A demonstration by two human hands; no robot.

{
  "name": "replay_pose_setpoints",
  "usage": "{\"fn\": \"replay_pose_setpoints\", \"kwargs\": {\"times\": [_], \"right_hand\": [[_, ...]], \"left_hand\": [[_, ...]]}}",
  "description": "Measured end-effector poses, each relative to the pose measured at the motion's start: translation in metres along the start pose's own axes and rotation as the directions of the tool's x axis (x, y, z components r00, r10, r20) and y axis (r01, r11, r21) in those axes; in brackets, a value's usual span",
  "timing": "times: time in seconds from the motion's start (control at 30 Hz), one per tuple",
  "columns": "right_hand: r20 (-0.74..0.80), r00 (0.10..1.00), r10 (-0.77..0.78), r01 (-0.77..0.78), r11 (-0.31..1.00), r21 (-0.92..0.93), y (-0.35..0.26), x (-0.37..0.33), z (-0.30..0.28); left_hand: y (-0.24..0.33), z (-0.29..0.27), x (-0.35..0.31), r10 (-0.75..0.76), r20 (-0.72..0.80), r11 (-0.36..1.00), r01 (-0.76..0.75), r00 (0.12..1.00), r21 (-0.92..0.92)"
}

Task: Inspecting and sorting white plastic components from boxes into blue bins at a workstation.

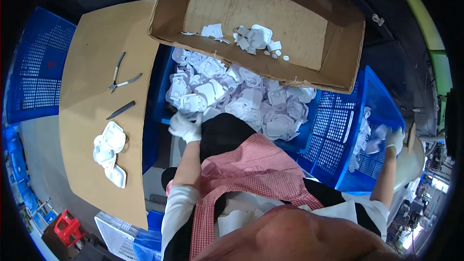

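My left hand (pixel 186 128), in a white glove, is by the near left corner of a blue crate (pixel 166 117). Its fingers are apart and I see nothing held in them. Heaped in that crate are many white moulded plastic parts (pixel 241 106). Far to the right, my right hand (pixel 395 138), also gloved, reaches over the rim of another blue crate (pixel 384 99). A blurred, whitish plastic piece (pixel 378 140) is beside its fingers; whether they grip it cannot be made out. More white pieces (pixel 361 140) lie in this crate.
A cardboard box (pixel 256 60) with small white scraps stands beyond the heaped crate. On the brown board (pixel 104 48) at left are pliers (pixel 117 75), a dark slim tool (pixel 121 110) and several joined white parts (pixel 108 152). Another blue crate (pixel 38 67) stands far left, a red stool (pixel 68 227) lower left.
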State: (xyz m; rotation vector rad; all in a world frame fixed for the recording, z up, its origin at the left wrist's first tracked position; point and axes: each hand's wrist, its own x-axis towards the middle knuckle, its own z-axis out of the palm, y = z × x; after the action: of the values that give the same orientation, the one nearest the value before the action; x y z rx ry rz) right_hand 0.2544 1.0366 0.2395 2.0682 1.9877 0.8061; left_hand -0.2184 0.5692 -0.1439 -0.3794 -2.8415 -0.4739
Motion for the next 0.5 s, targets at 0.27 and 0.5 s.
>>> {"fn": "replay_pose_setpoints", "kwargs": {"times": [0.27, 0.5], "right_hand": [[-0.488, 0.5, -0.715, 0.762, 0.095, 0.64, -0.31, -0.034, -0.067], [0.041, 0.638, -0.769, 0.603, 0.531, 0.595, -0.561, -0.044, 0.005]], "left_hand": [[0.017, -0.029, 0.02, -0.293, 0.63, 0.953, 0.168, 0.719, 0.252], [0.009, -0.033, 0.031, -0.162, 0.804, 0.935, -0.173, 0.572, 0.311]]}}
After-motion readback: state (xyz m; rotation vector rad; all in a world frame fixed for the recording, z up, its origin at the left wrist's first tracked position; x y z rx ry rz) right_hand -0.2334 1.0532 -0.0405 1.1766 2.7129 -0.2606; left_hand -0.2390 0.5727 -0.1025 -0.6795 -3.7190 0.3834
